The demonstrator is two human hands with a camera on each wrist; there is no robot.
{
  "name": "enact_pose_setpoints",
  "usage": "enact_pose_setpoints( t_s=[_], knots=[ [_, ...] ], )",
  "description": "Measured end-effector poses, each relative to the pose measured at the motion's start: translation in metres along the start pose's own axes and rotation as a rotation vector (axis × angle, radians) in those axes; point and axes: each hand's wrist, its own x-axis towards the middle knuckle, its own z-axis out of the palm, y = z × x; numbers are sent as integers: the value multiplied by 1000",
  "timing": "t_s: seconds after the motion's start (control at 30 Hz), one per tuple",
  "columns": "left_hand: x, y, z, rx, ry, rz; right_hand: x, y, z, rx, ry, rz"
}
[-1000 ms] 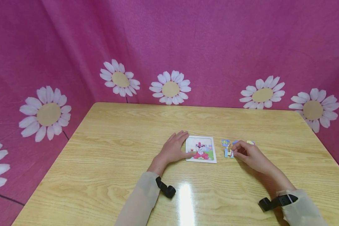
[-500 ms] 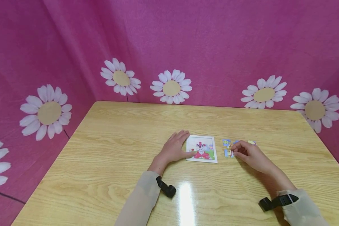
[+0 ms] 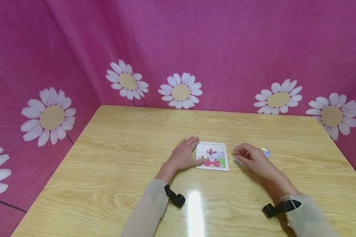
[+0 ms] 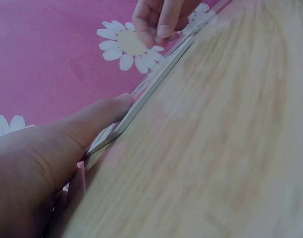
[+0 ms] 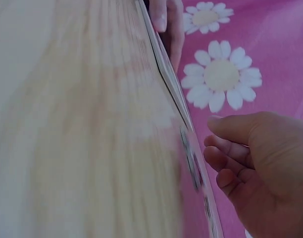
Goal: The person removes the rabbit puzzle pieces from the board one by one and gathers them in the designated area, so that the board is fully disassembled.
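Observation:
A square puzzle board (image 3: pixel 218 146) lies flat on the table, bearing a partly filled picture of a red-and-white cartoon animal. My left hand (image 3: pixel 183 154) rests at its left side, fingers stretched along the edge to the far corner. Its thumb (image 4: pixel 109 111) lies on the board's near part. Just right of the board, my right hand (image 3: pixel 252 158) hovers over loose puzzle pieces, thumb and fingertips drawn toward each other. Whether a piece is between those fingertips I cannot tell. One blue-and-yellow puzzle piece (image 3: pixel 265 151) shows behind the hand; the others are mostly covered by it.
The light wooden table (image 3: pixel 136 138) stretches out around the board and pieces. Behind it and at the sides hangs a pink cloth (image 3: pixel 225 49) printed with white daisies. Black wrist straps with cameras (image 3: pixel 175 196) sit over both sleeves.
My right hand has lifted slightly and moved left toward the board, now covering pieces that showed before. The left hand and board have stayed in place.

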Motion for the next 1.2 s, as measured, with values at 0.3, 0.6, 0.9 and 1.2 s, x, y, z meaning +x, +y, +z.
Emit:
enact_pose_setpoints(
  t_s=[0.3,0.6,0.9,1.2],
  knots=[
    [0,0,1,9,1,4,25,-24,23,22,-106,35],
    [-1,2,0,6,2,10,43,-38,37,-7,-170,70],
    [1,1,0,13,0,9,51,-39,40,-13,-231,100],
    [0,-1,-1,9,5,9,55,-41,40,54,-296,176]
  ],
)
